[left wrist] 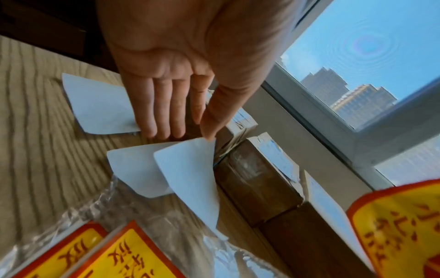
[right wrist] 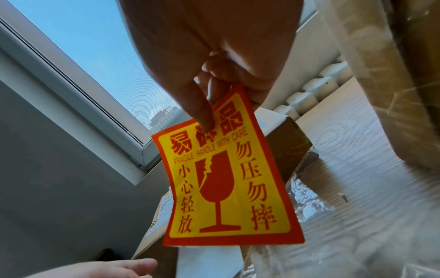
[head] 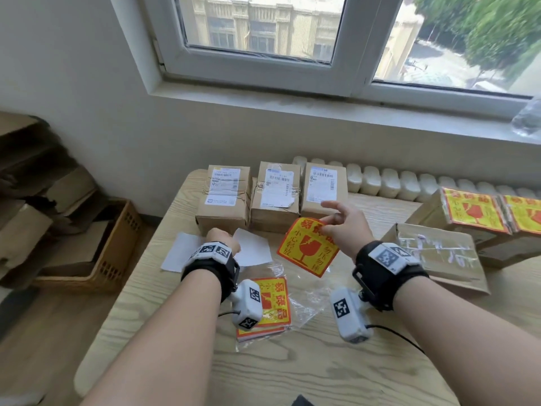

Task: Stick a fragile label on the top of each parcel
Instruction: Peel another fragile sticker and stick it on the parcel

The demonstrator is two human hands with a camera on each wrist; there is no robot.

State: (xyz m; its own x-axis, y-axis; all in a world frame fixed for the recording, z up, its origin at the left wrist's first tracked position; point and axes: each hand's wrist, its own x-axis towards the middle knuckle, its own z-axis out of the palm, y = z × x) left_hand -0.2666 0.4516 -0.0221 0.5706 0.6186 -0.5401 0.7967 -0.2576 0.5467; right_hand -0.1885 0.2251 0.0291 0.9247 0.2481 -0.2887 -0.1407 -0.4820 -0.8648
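The right hand (head: 344, 227) pinches a fragile label (head: 307, 247), the left hand (head: 222, 238) lies slack above backing papers (head: 253, 249), and spare labels (head: 273, 306) sit in a clear bag (head: 304, 306).

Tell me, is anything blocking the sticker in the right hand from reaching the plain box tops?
Nothing visible. The right hand pinches the fragile label in the air just before the three unlabelled parcels, whose tops carry only flat shipping labels.
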